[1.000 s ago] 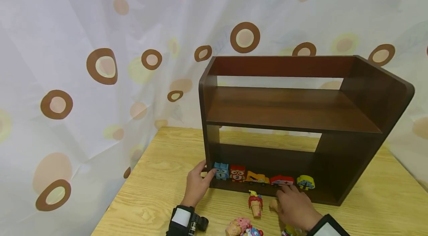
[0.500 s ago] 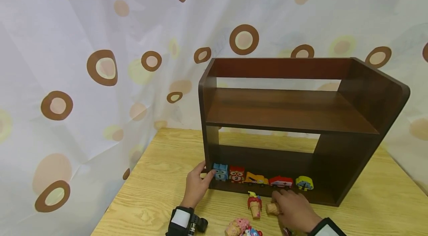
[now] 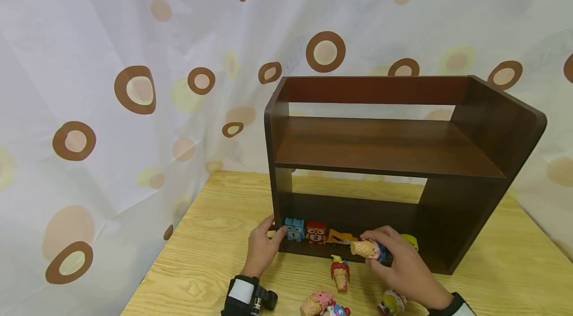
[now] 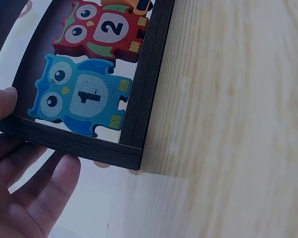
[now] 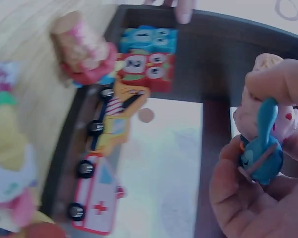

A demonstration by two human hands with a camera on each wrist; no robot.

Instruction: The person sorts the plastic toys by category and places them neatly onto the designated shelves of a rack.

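My left hand (image 3: 263,249) holds the left side panel of a dark brown wooden shelf (image 3: 389,147), thumb on the inner face and fingers outside. Beside the thumb stand a blue owl block (image 4: 79,94) marked 1 and a red owl block (image 4: 107,29) marked 2. My right hand (image 3: 405,263) grips an ice-cream-cone toy (image 3: 366,249) in front of the lower shelf; the right wrist view shows its pink top and a blue figure (image 5: 263,161). Behind it, a yellow crane truck block (image 5: 116,116) and a white-and-red ambulance block (image 5: 98,198) line the shelf, the ambulance hidden in the head view.
A red-topped cone toy (image 3: 340,275) lies before the shelf. Nearer me are a pink cone toy (image 3: 316,302), a blue-and-red toy (image 3: 337,310) and a yellowish toy (image 3: 392,302). A yellow-green block (image 3: 410,241) sits right on the lower shelf, partly covered by my right hand.
My right hand has picked up the cone toy from the table and raised it toward the lower shelf. My left hand stays on the side panel.
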